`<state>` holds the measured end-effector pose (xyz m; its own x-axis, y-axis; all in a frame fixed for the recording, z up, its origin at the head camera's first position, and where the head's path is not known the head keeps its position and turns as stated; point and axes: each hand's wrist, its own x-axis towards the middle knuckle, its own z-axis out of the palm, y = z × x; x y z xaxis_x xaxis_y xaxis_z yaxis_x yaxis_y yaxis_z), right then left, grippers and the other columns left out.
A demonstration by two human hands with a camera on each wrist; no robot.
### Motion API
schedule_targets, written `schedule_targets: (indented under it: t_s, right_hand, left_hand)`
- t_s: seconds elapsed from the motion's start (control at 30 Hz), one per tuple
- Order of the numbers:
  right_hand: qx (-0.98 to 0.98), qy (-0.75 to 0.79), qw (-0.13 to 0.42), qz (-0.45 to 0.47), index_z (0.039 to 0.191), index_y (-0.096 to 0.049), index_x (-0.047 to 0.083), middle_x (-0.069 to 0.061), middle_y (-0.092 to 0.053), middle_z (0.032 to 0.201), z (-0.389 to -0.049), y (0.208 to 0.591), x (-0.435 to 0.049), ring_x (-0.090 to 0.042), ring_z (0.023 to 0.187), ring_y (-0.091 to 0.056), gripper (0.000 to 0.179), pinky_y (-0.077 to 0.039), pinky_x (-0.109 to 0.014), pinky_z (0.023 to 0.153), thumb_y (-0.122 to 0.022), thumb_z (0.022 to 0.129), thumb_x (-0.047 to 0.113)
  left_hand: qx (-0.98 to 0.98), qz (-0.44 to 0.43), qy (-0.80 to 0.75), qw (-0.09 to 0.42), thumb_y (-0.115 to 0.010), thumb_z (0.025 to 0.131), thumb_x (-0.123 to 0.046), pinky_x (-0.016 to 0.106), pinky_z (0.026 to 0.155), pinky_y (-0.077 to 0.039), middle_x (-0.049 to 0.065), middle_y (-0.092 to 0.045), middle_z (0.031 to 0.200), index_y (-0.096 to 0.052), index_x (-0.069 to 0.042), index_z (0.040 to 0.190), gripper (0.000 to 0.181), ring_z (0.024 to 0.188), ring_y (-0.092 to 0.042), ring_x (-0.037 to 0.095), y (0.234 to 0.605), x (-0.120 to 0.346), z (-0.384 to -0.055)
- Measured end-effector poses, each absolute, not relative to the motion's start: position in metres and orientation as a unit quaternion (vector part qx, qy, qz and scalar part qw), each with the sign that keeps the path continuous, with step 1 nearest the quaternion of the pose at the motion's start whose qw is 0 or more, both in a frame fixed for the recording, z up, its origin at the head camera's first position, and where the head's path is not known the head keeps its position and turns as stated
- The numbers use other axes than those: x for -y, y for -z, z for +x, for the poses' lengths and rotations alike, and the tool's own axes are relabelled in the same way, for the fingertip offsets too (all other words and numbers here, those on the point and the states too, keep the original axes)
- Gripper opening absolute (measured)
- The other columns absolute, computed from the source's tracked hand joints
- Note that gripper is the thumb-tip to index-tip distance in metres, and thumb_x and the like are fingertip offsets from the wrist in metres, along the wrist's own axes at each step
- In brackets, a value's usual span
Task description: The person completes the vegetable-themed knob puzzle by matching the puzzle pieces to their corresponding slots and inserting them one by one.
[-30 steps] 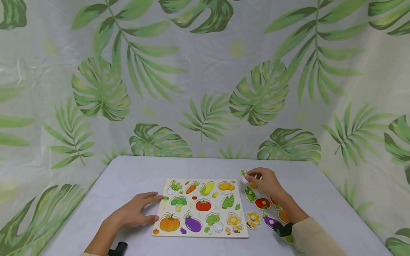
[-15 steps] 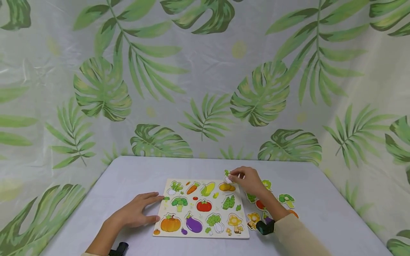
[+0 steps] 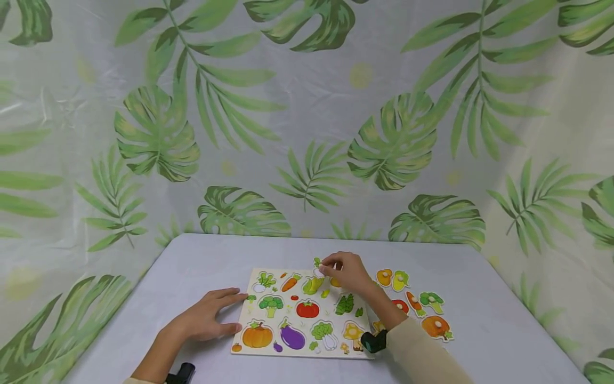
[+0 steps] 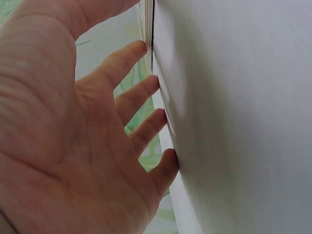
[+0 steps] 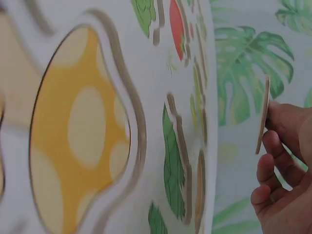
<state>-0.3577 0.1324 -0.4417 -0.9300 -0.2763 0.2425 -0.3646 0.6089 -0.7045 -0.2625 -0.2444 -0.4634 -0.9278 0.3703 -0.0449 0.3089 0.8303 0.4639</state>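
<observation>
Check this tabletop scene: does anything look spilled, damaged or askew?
Nothing looks spilled or damaged. The loose, flat orange pumpkin-shaped piece, right of the rectangular cream puzzle board, looks askew: its green stem points lower right, unlike the board's upright printed orange pumpkin.

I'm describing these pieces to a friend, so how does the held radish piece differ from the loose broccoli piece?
The radish piece is pinched in the right hand, while the broccoli piece lies on the table. The radish piece shows white below green leaves; the broccoli piece shows a green head and stalk. Both are vegetable-shaped cutouts.
</observation>
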Motion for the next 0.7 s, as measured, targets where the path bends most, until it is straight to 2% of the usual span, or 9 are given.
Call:
schedule_targets:
  t_s: [0.37, 0.7]
  right_hand:
    - [0.888, -0.403, 0.031, 0.217, 0.104, -0.080, 0.016, 0.004, -0.066, 0.088, -0.356, 0.449, -0.091, -0.015, 0.070, -0.052, 0.013, -0.045, -0.025, 0.059, -0.073, 0.097, 0.026]
    - [0.880, -0.420, 0.002, 0.223, 0.102, -0.079, 0.013, 0.002, -0.067, 0.088, -0.358, 0.455, -0.057, -0.013, 0.079, -0.057, 0.013, -0.051, -0.024, 0.068, -0.074, 0.097, 0.023]
  left_hand:
    - [-0.953, 0.172, -0.238, 0.073, -0.075, 0.083, -0.050, 0.075, 0.114, -0.030, 0.010, -0.044, 0.161, -0.057, -0.024, 0.149, 0.073, 0.150, -0.034, 0.044, 0.464, 0.245, -0.260]
    - [-0.954, 0.172, -0.235, 0.067, -0.075, 0.084, -0.051, 0.074, 0.114, -0.031, 0.010, -0.044, 0.161, -0.056, -0.024, 0.149, 0.073, 0.150, -0.034, 0.043, 0.464, 0.246, -0.261]
